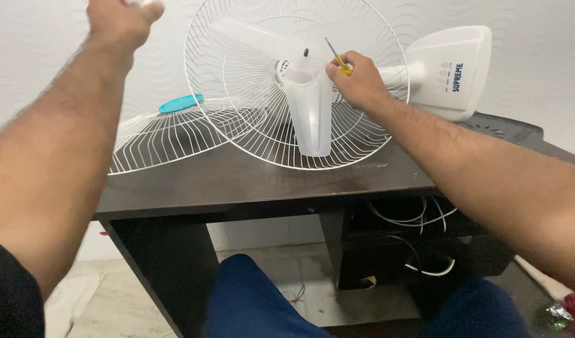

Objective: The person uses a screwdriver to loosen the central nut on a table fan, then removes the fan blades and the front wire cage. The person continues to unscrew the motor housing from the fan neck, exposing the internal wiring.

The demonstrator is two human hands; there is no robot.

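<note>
A white fan lies on its side on a dark desk [250, 181]; its rear wire guard [237, 94] stands upright with the translucent blades [312, 112] on the bare shaft [305, 52]. My right hand [359, 78] is at the hub, gripping a small yellow-handled screwdriver [337, 59] that points up and left beside the shaft. My left hand [121, 19] is raised high at the top left, fingers curled around something small and white that is mostly cut off by the frame edge. The detached front guard [162, 134] with a teal centre cap [181, 103] lies flat to the left.
The fan's white base [450, 72] sticks out at the right. White cables [419, 219] hang in the desk's open compartment. My knees in blue trousers [256, 300] are under the desk edge. A white wall stands close behind.
</note>
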